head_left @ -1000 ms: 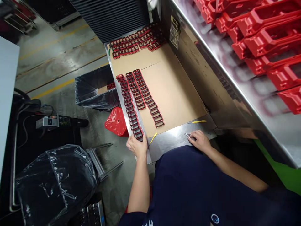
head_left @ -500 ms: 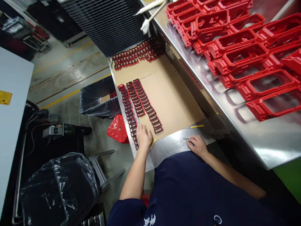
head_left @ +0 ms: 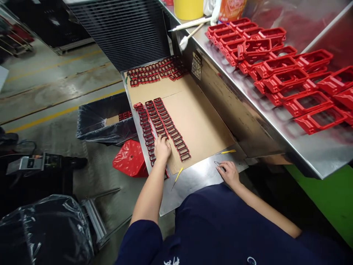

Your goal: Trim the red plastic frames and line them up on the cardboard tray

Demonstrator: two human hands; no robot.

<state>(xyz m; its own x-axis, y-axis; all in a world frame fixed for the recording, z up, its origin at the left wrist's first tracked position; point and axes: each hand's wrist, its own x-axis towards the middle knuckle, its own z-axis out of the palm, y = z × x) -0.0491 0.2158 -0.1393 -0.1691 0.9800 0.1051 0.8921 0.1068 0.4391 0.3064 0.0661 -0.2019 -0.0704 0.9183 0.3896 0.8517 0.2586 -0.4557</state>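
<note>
My left hand (head_left: 162,149) rests at the lower end of the middle row of small red-and-black frames (head_left: 156,117), its fingers curled over the row's end; what they hold, if anything, is hidden. My right hand (head_left: 229,173) is closed on a small metal tool (head_left: 217,163) above the bare metal edge of the table. A longer row of frames (head_left: 172,129) runs just right of my left hand, and another row (head_left: 147,132) lies to its left. Between my hands, a yellow-handled tool (head_left: 179,173) lies on the metal, and a second yellow tool (head_left: 228,151) lies near the cardboard's corner.
Large red housings (head_left: 286,79) stand on the raised metal shelf (head_left: 309,154) at right, with a white-tipped stick (head_left: 190,35) at its edge. More small frames (head_left: 157,70) lie at the cardboard's far end. A lined bin (head_left: 104,117) and a red stool (head_left: 129,158) are at left.
My left hand has moved up from the left row to the end of the middle row. My right hand keeps the metal tool in nearly the same place. The view has shifted.
</note>
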